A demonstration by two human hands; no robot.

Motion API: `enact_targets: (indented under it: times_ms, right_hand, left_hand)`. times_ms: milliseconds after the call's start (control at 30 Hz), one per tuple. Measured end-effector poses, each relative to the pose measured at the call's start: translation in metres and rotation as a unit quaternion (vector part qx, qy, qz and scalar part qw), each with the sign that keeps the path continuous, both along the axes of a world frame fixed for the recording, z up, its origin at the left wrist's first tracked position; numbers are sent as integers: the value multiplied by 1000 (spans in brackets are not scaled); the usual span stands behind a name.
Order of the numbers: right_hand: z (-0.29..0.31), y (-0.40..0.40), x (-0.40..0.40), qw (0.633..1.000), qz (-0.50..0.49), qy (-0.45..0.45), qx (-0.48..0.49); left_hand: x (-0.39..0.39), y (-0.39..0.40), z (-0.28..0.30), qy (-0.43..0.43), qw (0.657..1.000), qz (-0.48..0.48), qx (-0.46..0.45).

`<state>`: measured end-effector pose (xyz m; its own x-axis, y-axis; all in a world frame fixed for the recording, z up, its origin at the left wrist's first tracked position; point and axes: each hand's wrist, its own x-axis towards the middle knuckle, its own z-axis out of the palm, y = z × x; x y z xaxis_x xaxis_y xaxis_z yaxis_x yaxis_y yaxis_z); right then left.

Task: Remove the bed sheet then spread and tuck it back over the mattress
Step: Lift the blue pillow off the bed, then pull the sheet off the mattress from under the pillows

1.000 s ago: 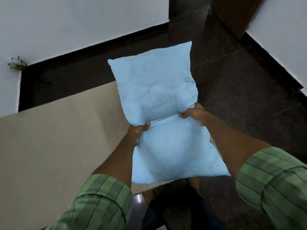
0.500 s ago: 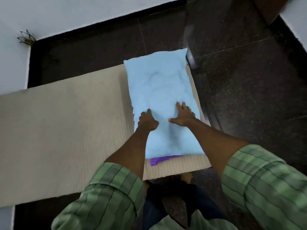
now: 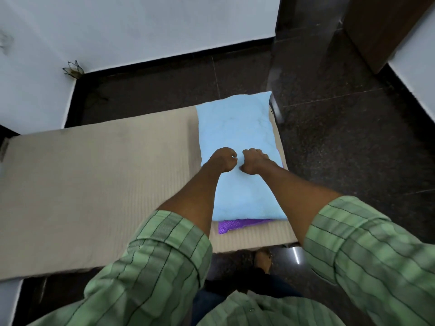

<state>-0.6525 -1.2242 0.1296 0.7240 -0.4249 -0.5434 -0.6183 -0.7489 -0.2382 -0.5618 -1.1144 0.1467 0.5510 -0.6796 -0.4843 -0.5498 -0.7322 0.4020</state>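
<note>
Now both hands, left [image 3: 221, 160] and right [image 3: 253, 161], curled, empty, above blue pillow [image 3: 237, 128].

Blue pillow [image 3: 237, 128] blocks the mattress [image 3: 94, 184] right end; left stretch lies open.

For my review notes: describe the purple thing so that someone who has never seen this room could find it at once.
Start at the beige mattress on the dark floor. At its right end lies a light blue pillow. The purple thing is the strip of dotted cloth peeking from under the pillow's near edge, the only purple there.
</note>
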Motion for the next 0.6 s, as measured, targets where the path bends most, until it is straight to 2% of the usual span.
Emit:
enact_targets:
  times_ms: [133,300,600]
  right_hand:
    - [31,39,13,1000,8,3,-14]
    - [59,132,53,998,68,1,-1]
    - [64,376,160,982,187,-21,24]
  left_hand:
    - [1,50,29,-14,1000,-1,-6]
    - [19,150,62,-25,999,32,-15]
    - [88,409,89,-42,982,182,5]
